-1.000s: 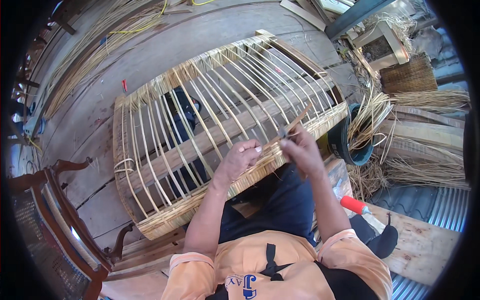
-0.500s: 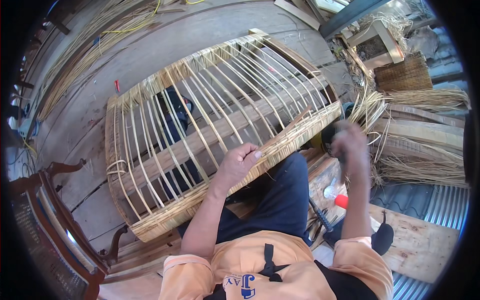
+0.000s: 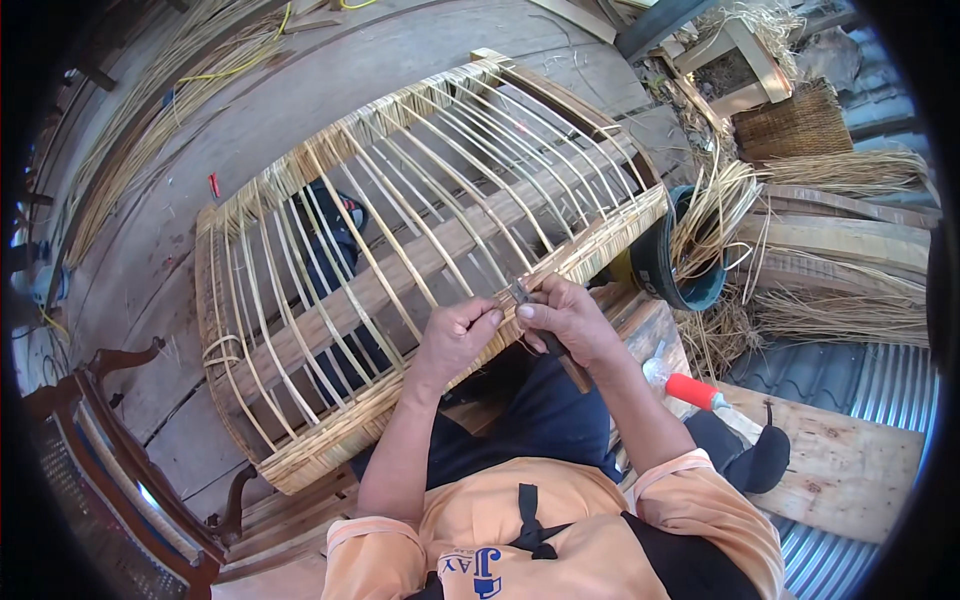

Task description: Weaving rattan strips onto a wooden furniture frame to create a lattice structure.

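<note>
A wooden frame strung with pale cane strands (image 3: 400, 255) lies tilted across my lap, its near rail (image 3: 340, 432) wrapped closely in cane. My left hand (image 3: 455, 345) is closed at this rail, thumb pressed against the forefinger; what it pinches is hidden. Just beside it, my right hand (image 3: 570, 320) grips a short wooden-handled knife (image 3: 572, 370). Its metal end points up and left over the rail, near my left thumb, and the handle sticks out below the palm. The two hands almost touch.
A dark bucket (image 3: 690, 290) with loose cane strips stands right of the frame. Further right are cane bundles (image 3: 850, 312) and a red-and-clear bottle (image 3: 695, 391) by a board (image 3: 830, 460). A carved brown chair (image 3: 110, 460) stands at left. Long strips (image 3: 150, 150) lie on the floor.
My right hand has come in from the right, from over the bucket, to the rail beside my left hand. My left hand stays at the rail. A brown strip along the rail no longer shows.
</note>
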Motion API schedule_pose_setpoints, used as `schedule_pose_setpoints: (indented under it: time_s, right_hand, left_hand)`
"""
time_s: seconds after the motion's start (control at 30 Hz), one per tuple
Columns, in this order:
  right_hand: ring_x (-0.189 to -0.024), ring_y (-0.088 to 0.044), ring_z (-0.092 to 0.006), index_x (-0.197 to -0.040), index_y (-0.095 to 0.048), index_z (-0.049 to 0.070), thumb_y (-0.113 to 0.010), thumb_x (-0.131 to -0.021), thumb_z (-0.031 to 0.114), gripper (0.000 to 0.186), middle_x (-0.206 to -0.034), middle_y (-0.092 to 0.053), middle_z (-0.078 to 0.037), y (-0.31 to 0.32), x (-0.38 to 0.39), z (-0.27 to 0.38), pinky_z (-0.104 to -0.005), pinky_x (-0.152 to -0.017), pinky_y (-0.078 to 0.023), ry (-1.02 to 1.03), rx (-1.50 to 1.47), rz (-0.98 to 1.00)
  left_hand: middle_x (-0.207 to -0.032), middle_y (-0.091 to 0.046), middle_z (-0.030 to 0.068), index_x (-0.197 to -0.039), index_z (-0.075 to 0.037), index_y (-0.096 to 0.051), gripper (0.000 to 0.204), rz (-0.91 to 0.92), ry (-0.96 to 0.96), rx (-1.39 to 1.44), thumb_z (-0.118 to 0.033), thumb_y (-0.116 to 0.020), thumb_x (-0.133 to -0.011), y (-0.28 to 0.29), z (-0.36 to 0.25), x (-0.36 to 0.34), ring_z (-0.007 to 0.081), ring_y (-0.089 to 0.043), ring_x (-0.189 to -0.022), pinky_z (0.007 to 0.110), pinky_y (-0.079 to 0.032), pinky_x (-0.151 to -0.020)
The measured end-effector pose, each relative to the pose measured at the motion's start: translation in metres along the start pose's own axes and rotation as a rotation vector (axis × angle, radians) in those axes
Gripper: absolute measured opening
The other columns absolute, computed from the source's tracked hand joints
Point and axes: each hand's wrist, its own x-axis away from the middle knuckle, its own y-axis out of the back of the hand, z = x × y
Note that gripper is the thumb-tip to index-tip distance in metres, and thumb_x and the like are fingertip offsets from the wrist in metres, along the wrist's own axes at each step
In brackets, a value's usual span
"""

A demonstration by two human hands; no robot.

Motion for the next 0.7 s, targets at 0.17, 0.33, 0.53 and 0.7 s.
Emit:
schedule_pose_setpoints:
  time_s: [0.17, 0.33, 0.53, 0.7]
  right_hand:
    - [-0.052, -0.051, -0.011, -0.1, -0.05, -0.002, -0.07, -0.081, 0.012, 0.032, -0.071, -0.055, -0.005, 0.004, 0.006, 0.022, -0.022, -0.047, -0.04, -0.043, 0.115, -0.193]
    - [-0.052, -0.051, -0.0121, -0.101, -0.05, -0.003, -0.072, -0.08, 0.013, 0.035, -0.07, -0.054, -0.006, 0.024, 0.013, 0.027, -0.0225, -0.048, -0.041, 0.023, 0.079, -0.19]
    - [-0.053, -0.053, -0.0119, -0.099, -0.051, -0.003, -0.074, -0.078, 0.011, 0.034, -0.072, -0.058, -0.006, 0.032, 0.019, 0.037, -0.0212, -0.049, -0.042, 0.022, 0.054, -0.214]
    - [-0.054, -0.054, -0.0104, -0.092, -0.058, 0.002, -0.063, -0.079, 0.007, 0.015, -0.075, -0.062, -0.006, 0.067, 0.026, 0.07, -0.0218, -0.049, -0.042, -0.066, 0.839, -0.844]
  left_hand:
    - [-0.068, -0.062, 0.0101, -0.099, 0.0, -0.066, 0.018, -0.013, -0.038, -0.035, -0.012, -0.061, -0.087, 0.0, 0.002, 0.001, 0.0084, -0.055, -0.065, 0.026, -0.046, -0.061]
    - [-0.061, -0.057, 0.0076, -0.095, 0.001, -0.067, 0.016, 0.008, -0.049, -0.043, -0.012, -0.063, -0.086, 0.0, 0.003, -0.001, 0.0057, -0.05, -0.059, 0.025, -0.043, -0.056]
    - [-0.059, -0.055, 0.007, -0.093, 0.001, -0.066, 0.015, 0.04, -0.052, -0.055, -0.012, -0.063, -0.086, -0.003, 0.001, -0.005, 0.006, -0.047, -0.057, 0.025, -0.042, -0.054]
    - [-0.06, -0.055, 0.0074, -0.089, 0.001, -0.066, 0.014, 0.045, -0.019, 0.005, -0.011, -0.063, -0.085, 0.003, 0.005, -0.002, 0.0067, -0.048, -0.057, 0.025, -0.041, -0.054]
